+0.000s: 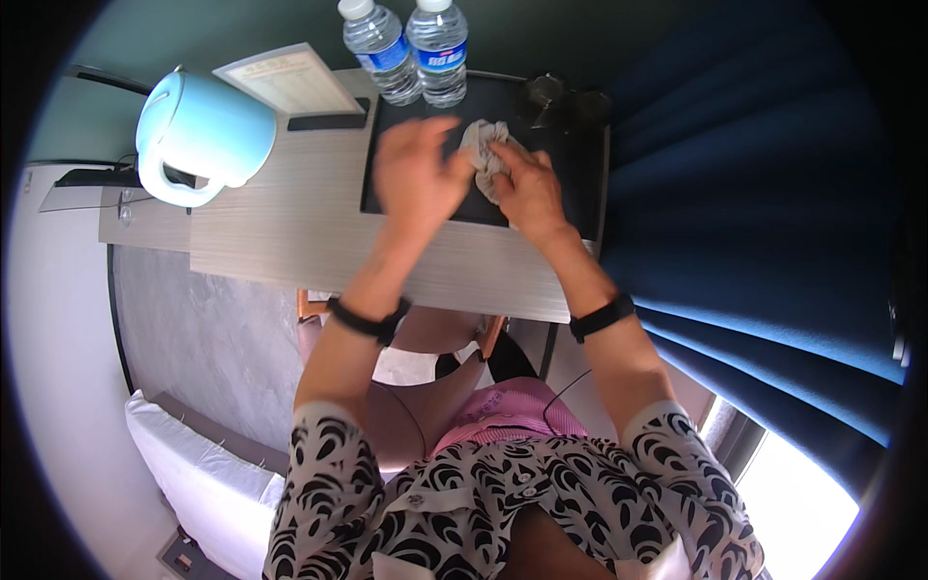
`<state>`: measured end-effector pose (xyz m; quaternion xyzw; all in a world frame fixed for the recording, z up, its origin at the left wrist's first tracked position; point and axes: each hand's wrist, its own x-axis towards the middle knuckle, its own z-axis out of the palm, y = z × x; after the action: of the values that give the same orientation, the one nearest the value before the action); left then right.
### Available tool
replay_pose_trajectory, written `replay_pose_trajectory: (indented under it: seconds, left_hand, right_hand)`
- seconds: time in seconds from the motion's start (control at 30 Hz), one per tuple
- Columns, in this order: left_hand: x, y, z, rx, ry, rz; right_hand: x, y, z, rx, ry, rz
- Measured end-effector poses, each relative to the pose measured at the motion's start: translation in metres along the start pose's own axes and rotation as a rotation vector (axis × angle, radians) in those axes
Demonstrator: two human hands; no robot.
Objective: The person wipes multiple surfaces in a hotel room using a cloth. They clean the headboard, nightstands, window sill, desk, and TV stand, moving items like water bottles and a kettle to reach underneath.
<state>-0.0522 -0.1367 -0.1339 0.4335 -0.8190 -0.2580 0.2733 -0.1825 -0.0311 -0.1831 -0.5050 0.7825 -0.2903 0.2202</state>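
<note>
My right hand (535,190) grips a crumpled pale grey cloth (484,148) above the black tray (428,201) on the desk. Just left of the cloth is my left hand (422,172), blurred, with its fingers apart. Its thumb reaches the cloth's edge; whether it touches cannot be told. Two water bottles (382,54) with white caps and blue labels stand side by side at the tray's back edge. In the tray's dark back right corner are clear glasses (545,90), partly lost in shadow.
A light blue electric kettle (210,123) stands on the wood-grain desk (304,210) at left, beside a sign bearing writing (290,80). Dark blue curtains (739,217) hang along the right. A chair (420,384) is at the desk's front, and a white bed (210,478) lies lower left.
</note>
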Motion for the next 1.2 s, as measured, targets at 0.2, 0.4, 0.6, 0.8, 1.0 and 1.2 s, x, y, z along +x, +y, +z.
replay_pose_trajectory:
  seconds: [0.2, 0.4, 0.6, 0.8, 1.0, 1.2]
  left_hand:
    - [-0.079, -0.096, -0.048, 0.063, -0.173, -0.556]
    - [-0.064, -0.088, -0.021, -0.555, -0.157, -1.012]
    - [-0.059, -0.089, -0.032, -0.652, -0.114, -1.076]
    - [-0.052, -0.095, -0.009, -0.711, -0.135, -1.114]
    - [-0.050, -0.093, -0.013, -0.557, -0.027, -1.167]
    - [-0.047, -0.097, -0.017, -0.665, -0.110, -1.078]
  right_hand:
    - [0.047, -0.024, 0.064, 0.013, 0.015, -0.134]
    - [0.055, -0.012, 0.063, 0.082, -0.378, -0.200]
    - [0.044, 0.016, -0.029, -0.146, -0.523, -0.039]
    - [0.041, -0.035, 0.047, -0.070, -0.451, -0.273]
    - [0.028, 0.019, -0.003, -0.107, -0.596, -0.206]
    - [-0.002, 0.053, -0.061, -0.336, -0.224, 0.114]
